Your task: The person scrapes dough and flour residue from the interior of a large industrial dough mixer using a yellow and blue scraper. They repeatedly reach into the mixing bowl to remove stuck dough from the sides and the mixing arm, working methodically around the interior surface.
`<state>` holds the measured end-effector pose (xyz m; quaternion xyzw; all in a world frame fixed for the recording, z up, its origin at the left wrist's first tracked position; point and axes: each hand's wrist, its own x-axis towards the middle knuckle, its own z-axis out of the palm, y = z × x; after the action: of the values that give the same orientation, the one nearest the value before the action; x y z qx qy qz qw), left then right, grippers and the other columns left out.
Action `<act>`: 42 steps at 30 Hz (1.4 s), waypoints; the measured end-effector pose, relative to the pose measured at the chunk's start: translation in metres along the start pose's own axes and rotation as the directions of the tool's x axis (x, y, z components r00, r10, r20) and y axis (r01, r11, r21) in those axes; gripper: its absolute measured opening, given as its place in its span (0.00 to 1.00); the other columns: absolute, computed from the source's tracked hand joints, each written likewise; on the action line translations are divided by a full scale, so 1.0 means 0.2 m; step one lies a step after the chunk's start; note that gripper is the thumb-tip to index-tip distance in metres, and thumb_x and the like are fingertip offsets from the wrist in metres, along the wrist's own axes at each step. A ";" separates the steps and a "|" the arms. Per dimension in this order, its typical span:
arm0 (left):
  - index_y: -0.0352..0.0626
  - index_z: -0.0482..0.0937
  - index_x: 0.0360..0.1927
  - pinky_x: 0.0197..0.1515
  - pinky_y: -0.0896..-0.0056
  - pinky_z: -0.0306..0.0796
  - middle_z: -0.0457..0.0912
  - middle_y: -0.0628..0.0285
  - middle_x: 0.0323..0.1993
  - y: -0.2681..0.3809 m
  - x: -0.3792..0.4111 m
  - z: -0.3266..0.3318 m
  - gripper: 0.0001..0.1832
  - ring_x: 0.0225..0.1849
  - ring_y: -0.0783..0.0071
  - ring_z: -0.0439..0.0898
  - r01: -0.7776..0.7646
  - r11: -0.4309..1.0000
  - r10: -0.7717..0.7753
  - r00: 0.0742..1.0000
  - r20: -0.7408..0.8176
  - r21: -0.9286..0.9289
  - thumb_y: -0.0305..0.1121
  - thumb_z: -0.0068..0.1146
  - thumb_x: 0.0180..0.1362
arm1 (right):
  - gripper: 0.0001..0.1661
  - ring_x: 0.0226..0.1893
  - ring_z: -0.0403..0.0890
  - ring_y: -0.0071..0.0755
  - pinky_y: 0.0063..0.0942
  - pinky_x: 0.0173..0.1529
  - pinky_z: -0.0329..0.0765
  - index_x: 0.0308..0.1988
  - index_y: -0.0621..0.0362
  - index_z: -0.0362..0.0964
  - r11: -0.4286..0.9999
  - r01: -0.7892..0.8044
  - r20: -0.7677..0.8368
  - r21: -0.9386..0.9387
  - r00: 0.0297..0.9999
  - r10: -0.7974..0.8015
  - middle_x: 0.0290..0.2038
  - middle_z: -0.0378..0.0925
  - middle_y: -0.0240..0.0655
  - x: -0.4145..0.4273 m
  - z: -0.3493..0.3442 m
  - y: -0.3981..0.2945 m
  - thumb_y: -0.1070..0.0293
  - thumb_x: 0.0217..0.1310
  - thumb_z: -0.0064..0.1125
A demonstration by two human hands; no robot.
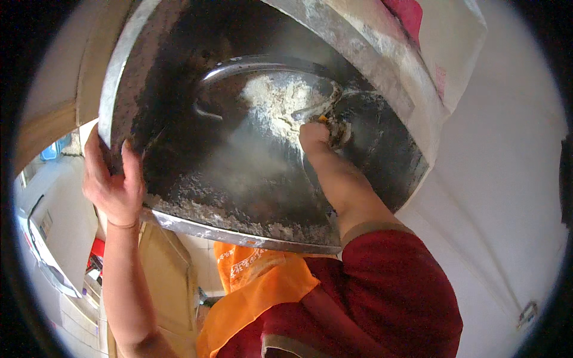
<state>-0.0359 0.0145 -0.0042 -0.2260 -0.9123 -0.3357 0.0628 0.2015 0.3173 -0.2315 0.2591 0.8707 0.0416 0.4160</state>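
Observation:
A large dark metal vessel (215, 147) with a pale, powdery rim fills the middle of the view. My left hand (114, 179) grips its rim at the left, thumb inside and fingers outside. Deep in the vessel, my right hand (314, 134) is a fist beside a pile of whitish powder (277, 100), which looks like flour. A small orange-yellow part shows at the fist; the rest of what it holds is hidden or blurred. A curved shiny metal rim (264, 65) arcs behind the powder. Pale haze hangs over the lower middle of the vessel.
A powder-dusted, pale sack (461, 53) leans over the upper right rim. A white wall (501, 179) stands at the right. Cardboard-coloured boxes (163, 259) are at the lower left, near a white appliance (62, 215) and a blue container (53, 150). An orange apron (259, 286) hangs over my dark red clothing.

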 end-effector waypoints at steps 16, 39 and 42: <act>0.35 0.72 0.48 0.39 0.71 0.73 0.80 0.51 0.32 -0.01 -0.01 0.00 0.21 0.34 0.66 0.81 -0.023 0.997 0.023 1.000 0.010 0.078 0.33 0.58 0.52 | 0.11 0.33 0.81 0.42 0.39 0.36 0.78 0.33 0.60 0.78 0.802 0.463 -0.140 -0.379 0.827 -0.544 0.29 0.79 0.44 -0.03 -0.10 0.37 0.71 0.47 0.53; 0.39 0.73 0.49 0.40 0.70 0.73 0.80 0.49 0.35 -0.02 0.02 -0.01 0.21 0.35 0.62 0.82 -0.065 0.987 0.069 0.997 -0.028 0.145 0.31 0.58 0.50 | 0.09 0.34 0.81 0.49 0.42 0.37 0.78 0.29 0.62 0.77 0.994 0.113 -0.167 0.003 0.980 -0.111 0.31 0.79 0.48 0.09 -0.25 0.29 0.72 0.48 0.50; 0.38 0.73 0.48 0.39 0.71 0.73 0.80 0.49 0.33 -0.02 0.01 -0.03 0.21 0.35 0.63 0.82 -0.014 0.997 0.012 1.000 0.023 0.081 0.31 0.58 0.50 | 0.10 0.30 0.81 0.48 0.40 0.35 0.78 0.26 0.63 0.77 0.991 0.133 -0.225 -0.032 0.965 -0.137 0.28 0.79 0.46 0.03 -0.17 0.21 0.73 0.50 0.49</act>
<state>-0.0400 0.0090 -0.0003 -0.2328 -0.9244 -0.2954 0.0637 0.1904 0.3619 -0.2017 0.1893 0.9276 0.0496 0.3182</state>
